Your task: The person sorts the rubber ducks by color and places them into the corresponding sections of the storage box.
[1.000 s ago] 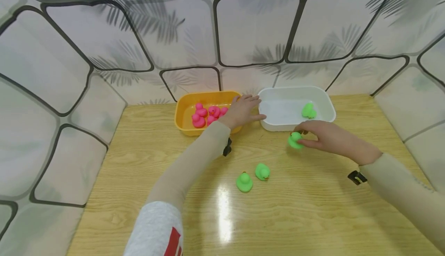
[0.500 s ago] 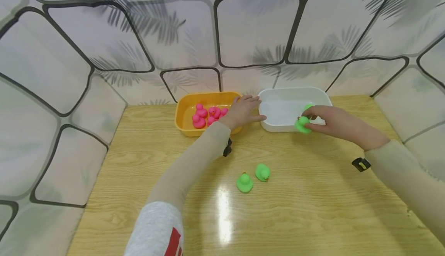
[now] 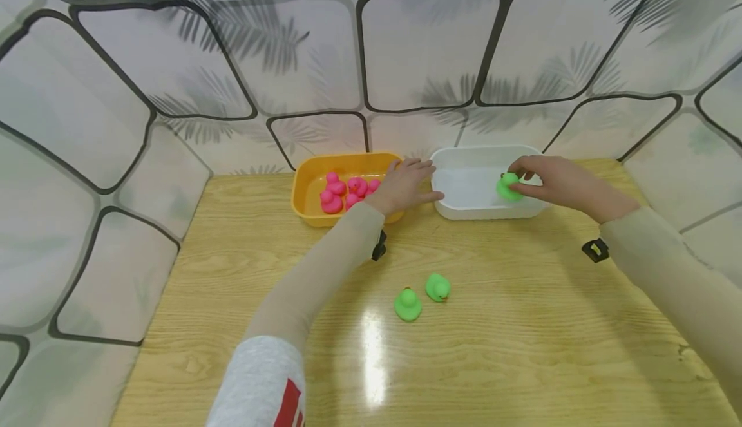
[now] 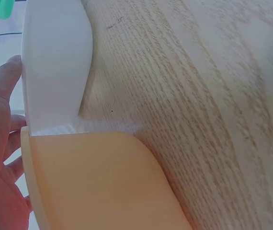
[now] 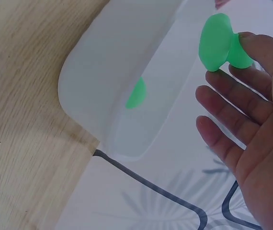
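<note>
The right hand (image 3: 565,182) pinches a green duck (image 3: 508,187) in its fingers above the white tray (image 3: 466,185); the right wrist view shows another duck (image 5: 137,94) inside, not discernible from the head. The left hand (image 3: 402,185) spreads its fingers across the trays' neighbouring rims. The head view shows pink ducks (image 3: 331,203) in the orange tray (image 3: 307,189), hidden from the left wrist.

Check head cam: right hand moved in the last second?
Yes. Against the white tub, the right hand has moved forward, bringing its green duck from in front of the tub to over its interior.
</note>
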A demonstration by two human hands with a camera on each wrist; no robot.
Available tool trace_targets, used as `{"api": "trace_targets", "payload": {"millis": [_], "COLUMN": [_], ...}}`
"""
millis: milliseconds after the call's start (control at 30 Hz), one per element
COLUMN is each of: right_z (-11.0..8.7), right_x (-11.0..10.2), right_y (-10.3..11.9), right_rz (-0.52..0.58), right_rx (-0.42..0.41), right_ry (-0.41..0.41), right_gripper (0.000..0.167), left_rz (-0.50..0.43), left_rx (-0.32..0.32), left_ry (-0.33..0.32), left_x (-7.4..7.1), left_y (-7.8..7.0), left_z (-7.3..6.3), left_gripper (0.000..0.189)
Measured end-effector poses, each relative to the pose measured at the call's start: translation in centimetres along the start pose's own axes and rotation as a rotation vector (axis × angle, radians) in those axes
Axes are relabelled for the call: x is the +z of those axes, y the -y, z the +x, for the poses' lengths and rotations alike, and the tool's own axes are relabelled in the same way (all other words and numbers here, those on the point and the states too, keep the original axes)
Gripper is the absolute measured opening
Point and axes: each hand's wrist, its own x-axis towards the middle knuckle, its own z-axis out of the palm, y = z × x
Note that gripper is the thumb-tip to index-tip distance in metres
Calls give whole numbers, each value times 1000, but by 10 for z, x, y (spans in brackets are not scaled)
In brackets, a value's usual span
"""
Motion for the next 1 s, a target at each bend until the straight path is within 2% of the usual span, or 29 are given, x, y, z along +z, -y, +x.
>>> {"api": "trace_targets", "payload": {"millis": [233, 467, 733, 1000], "right_z": [17, 29, 31, 28], "right_x": [1, 5, 7, 10], "right_y": [-15, -27, -31, -32], "right_rz": [-5, -42, -22, 2], "right_rx": [57, 63, 95, 90], "right_ry": [44, 71, 87, 100], "right_gripper": [33, 34, 35, 35], "left_rz": [-10, -2, 4, -3], "left_rx": [3, -4, -10, -10], "left_ry": [2, 6, 14, 21], "left_x": [-1, -2, -3, -3], "left_y": [-1, -1, -2, -1], "left_z": [0, -1, 0, -1], "left_gripper": [76, 76, 77, 77]}}
